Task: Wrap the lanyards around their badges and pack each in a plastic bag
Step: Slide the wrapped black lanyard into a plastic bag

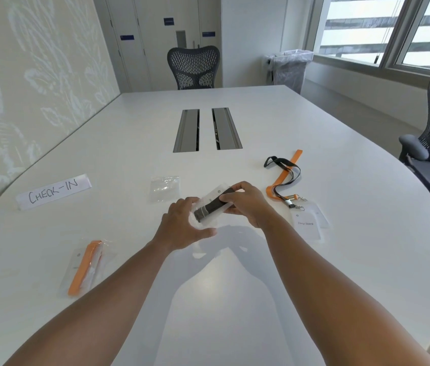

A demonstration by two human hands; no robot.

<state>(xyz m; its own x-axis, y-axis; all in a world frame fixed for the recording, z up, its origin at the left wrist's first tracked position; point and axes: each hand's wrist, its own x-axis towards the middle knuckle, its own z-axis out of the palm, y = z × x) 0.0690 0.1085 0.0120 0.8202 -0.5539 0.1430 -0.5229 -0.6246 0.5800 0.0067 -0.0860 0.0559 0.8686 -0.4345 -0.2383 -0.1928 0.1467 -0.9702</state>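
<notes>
1. Two bare forearms reach in from the near edge of the white surface (235,299) and meet above its middle.
2. Near the left edge lies a packed bag (87,265) holding a badge wrapped in an orange lanyard.
3. The left hand (184,228) is closed on the near end of a clear plastic bag (204,223), thumb on the side nearest the camera.
4. The right hand (245,202) is clamped on a badge wrapped in a black lanyard (209,208), whose near end sits inside the bag's mouth.
5. Just right of the hands, two unwrapped badges (306,223) lie overlapping, one reading "Tony Stark".
6. Their orange lanyard (283,175) and black lanyard (287,170) trail away toward the far right, crossing each other.
7. Beyond the hands rests an empty plastic bag (165,187).
8. Toward the left edge sits a paper sign (54,191) lettered "CHECK-IN".
9. Farther off, two cable hatches (207,129) are set in the middle of the surface.
</notes>
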